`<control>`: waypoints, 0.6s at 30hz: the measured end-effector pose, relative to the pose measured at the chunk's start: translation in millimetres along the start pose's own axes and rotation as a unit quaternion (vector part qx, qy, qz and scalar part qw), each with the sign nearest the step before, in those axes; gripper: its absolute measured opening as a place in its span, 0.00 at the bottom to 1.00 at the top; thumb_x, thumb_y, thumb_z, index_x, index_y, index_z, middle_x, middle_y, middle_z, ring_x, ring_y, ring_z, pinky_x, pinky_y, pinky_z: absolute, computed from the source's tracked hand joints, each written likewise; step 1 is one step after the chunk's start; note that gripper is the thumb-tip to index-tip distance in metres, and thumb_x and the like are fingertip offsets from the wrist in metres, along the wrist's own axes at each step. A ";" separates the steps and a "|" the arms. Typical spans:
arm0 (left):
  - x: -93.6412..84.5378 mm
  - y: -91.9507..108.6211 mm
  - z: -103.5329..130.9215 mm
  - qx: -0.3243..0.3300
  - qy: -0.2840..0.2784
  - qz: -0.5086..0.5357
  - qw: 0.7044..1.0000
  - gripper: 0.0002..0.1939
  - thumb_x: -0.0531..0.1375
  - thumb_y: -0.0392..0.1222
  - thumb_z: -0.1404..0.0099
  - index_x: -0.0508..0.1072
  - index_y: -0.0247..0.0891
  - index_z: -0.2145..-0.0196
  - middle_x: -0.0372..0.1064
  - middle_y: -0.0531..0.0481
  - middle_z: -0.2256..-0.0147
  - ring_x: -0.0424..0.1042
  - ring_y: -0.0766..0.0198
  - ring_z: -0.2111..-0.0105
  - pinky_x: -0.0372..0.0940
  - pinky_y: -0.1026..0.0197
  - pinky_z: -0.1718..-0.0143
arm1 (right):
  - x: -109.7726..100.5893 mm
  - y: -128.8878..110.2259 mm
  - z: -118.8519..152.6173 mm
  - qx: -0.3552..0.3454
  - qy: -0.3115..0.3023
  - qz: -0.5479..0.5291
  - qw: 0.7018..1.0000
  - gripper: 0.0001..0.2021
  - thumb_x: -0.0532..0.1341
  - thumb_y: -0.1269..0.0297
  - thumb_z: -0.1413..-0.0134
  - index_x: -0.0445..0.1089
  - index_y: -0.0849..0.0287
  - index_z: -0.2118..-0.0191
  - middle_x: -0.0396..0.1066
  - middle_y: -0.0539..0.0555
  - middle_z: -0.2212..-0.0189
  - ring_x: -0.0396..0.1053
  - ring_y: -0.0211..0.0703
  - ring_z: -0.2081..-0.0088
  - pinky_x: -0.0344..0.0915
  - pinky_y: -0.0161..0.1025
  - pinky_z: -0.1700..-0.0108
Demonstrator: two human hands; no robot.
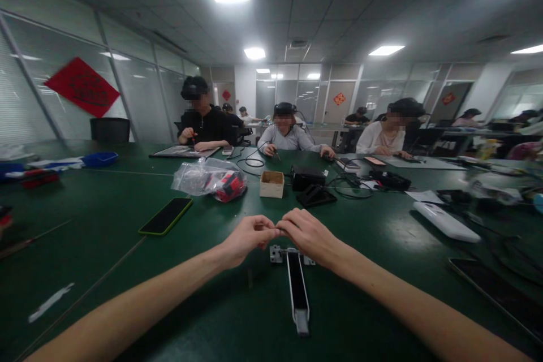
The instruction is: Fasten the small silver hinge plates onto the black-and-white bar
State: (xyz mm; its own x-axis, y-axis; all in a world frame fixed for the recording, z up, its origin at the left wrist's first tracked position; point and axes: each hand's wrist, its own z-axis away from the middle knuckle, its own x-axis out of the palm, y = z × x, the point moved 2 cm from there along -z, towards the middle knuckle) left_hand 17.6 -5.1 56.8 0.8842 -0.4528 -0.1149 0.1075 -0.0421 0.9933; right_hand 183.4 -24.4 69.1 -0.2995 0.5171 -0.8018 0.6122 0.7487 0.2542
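Observation:
My left hand (251,238) and my right hand (302,232) meet at the fingertips above the green table. The fingers of both are pinched together, and what they hold between them, if anything, is too small to make out. Just below my hands lies a metal bracket (276,254), its right part partly covered by my right hand. A long, narrow black device with a pale rim (298,283) extends from the bracket toward me and ends in a grey tip.
Beyond my hands stand a small open cardboard box (272,185), a plastic bag with red items (212,180) and a black box (308,177). A phone (166,216) lies left, a white device (446,222) right. Several people sit across the green table (190,305).

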 end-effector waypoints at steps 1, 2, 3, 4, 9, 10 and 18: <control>0.8 -1.4 -0.2 -0.010 -0.001 0.011 1.000 0.13 0.66 0.44 0.48 0.68 0.33 0.70 0.65 0.55 0.74 0.60 0.71 0.77 0.55 0.67 0.76 | 0.9 0.1 1.1 -0.005 -0.001 0.001 1.000 0.11 0.50 0.70 0.37 0.68 0.66 0.59 0.68 0.59 0.65 0.62 0.45 0.65 0.59 0.40 0.65; 1.6 -2.8 -0.5 -0.019 -0.001 0.022 1.000 0.14 0.66 0.43 0.49 0.68 0.32 0.71 0.65 0.55 0.74 0.61 0.71 0.77 0.55 0.67 0.76 | 2.0 0.3 2.1 -0.008 -0.001 -0.001 1.000 0.10 0.50 0.70 0.37 0.68 0.66 0.59 0.68 0.59 0.65 0.62 0.45 0.65 0.60 0.40 0.65; 2.2 -4.3 -0.8 -0.028 0.000 0.032 0.999 0.14 0.67 0.43 0.50 0.68 0.32 0.71 0.65 0.54 0.74 0.61 0.71 0.76 0.56 0.67 0.75 | 3.3 0.7 3.0 -0.012 -0.001 -0.005 1.000 0.10 0.50 0.70 0.37 0.68 0.65 0.59 0.68 0.59 0.65 0.62 0.45 0.64 0.60 0.40 0.64; 2.6 -5.8 -1.2 -0.036 -0.001 0.042 0.998 0.14 0.67 0.43 0.50 0.68 0.32 0.71 0.66 0.53 0.73 0.62 0.70 0.75 0.56 0.67 0.75 | 4.7 1.3 3.7 -0.014 0.000 -0.013 1.000 0.10 0.51 0.69 0.37 0.68 0.65 0.59 0.67 0.59 0.65 0.62 0.45 0.64 0.60 0.40 0.64; 2.5 -11.9 -2.2 -0.071 -0.021 0.088 0.993 0.14 0.68 0.42 0.51 0.70 0.33 0.69 0.68 0.51 0.69 0.65 0.68 0.71 0.59 0.66 0.73 | 8.9 4.8 6.6 0.009 0.017 -0.095 0.995 0.10 0.52 0.66 0.37 0.68 0.64 0.59 0.67 0.58 0.65 0.63 0.44 0.64 0.63 0.40 0.62; 2.4 -12.6 -2.2 -0.079 -0.026 0.092 0.992 0.14 0.68 0.42 0.51 0.70 0.33 0.69 0.67 0.51 0.69 0.65 0.69 0.71 0.59 0.66 0.73 | 8.9 5.7 7.4 0.018 0.018 -0.117 0.993 0.09 0.52 0.66 0.37 0.68 0.63 0.59 0.67 0.58 0.65 0.63 0.44 0.63 0.64 0.40 0.61; 5.8 -8.1 0.3 -0.095 -0.089 0.082 0.988 0.11 0.66 0.40 0.49 0.71 0.32 0.68 0.65 0.54 0.73 0.65 0.69 0.72 0.60 0.65 0.72 | 8.9 7.4 10.0 0.028 -0.007 -0.189 0.982 0.07 0.56 0.64 0.40 0.68 0.60 0.61 0.67 0.55 0.65 0.64 0.42 0.62 0.63 0.39 0.60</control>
State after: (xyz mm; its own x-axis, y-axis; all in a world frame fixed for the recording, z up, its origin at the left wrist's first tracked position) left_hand 21.7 -7.6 48.2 0.8049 -0.5894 0.0688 0.0665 0.2048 0.9765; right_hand 192.6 -18.3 58.6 -0.5035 0.2017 -0.8401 0.4988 0.8618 -0.0920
